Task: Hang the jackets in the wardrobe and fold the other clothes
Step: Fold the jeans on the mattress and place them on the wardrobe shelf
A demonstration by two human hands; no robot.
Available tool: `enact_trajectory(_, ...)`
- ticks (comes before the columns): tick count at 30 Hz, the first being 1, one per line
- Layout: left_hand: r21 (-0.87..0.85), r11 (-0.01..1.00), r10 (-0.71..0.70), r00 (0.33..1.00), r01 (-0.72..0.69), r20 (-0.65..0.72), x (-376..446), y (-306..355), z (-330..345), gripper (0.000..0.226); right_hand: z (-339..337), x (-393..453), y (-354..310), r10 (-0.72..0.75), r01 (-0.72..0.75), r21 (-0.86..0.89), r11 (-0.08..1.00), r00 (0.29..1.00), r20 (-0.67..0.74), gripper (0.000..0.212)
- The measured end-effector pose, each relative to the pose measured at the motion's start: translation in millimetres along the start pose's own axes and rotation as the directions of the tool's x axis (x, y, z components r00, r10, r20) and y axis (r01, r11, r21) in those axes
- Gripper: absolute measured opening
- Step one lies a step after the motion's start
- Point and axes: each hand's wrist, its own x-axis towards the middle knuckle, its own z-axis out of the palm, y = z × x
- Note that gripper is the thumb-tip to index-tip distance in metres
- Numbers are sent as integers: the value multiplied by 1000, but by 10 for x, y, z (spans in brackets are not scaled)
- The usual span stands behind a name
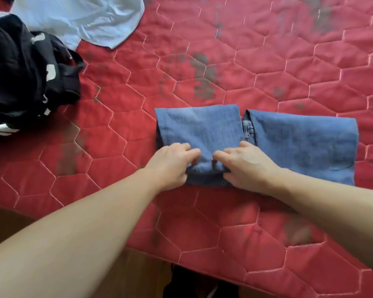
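Note:
A pair of blue jeans (299,143) lies partly folded on the red quilted bed cover (267,61), with its left part doubled over into a flap (198,125). My left hand (170,164) and my right hand (243,164) sit side by side at the near edge of that flap. Both hands have curled fingers that pinch the denim fold between fingers and thumb. A crumpled black garment with white marks (24,78) lies at the far left. Beyond it a pale blue garment (84,16) is spread at the top left.
The near edge of the bed (181,261) runs diagonally across the bottom, with brown wooden floor (142,276) below it. Something dark (194,282) stands on the floor by that edge. Grey worn patches mark the red cover.

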Motion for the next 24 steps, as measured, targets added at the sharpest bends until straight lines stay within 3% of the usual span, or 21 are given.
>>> enact_trajectory(3,17,1000,26,999,-26,30,-80,-13,98,27,104,-74,-178,-13,15,44,999,999,-35,30)
enact_trajectory(7,31,998,45,993,-49,108,-121,13,155,28,159,-142,-309,22,-23,20,1000,999,44,32)
enact_trajectory(8,6,1000,21,989,-22,146,-127,29,145,32,168,-149,-319,39,-40,18,999,997,68,32)
enact_trajectory(10,-220,962,-133,981,162,145,-154,66,105,37,195,-161,-347,73,-76,48,996,995,71,35)
enact_trajectory(12,-476,783,-445,895,401,22,-133,49,95,25,204,-151,-384,120,-123,93,988,992,36,46)
enact_trajectory(13,-534,679,-609,793,504,-26,-115,26,99,23,210,-136,-399,160,-156,118,981,987,-20,52)
enact_trajectory(14,-567,564,-734,679,600,-11,-109,10,96,33,219,-118,-423,209,-195,147,970,974,-88,57)
enact_trajectory(16,-628,307,-839,515,715,175,-106,-24,114,67,252,-92,-494,304,-277,178,944,942,-146,63)
enact_trajectory(17,-656,203,-829,484,727,280,-105,-40,140,80,295,-83,-533,334,-310,176,934,934,-125,63)
enact_trajectory(19,-684,106,-772,494,722,401,-107,-90,190,85,409,-60,-607,378,-363,173,916,924,-61,61)
enact_trajectory(24,-719,-111,-585,540,686,605,-109,-192,43,40,450,24,-690,493,-459,318,830,869,-33,59)
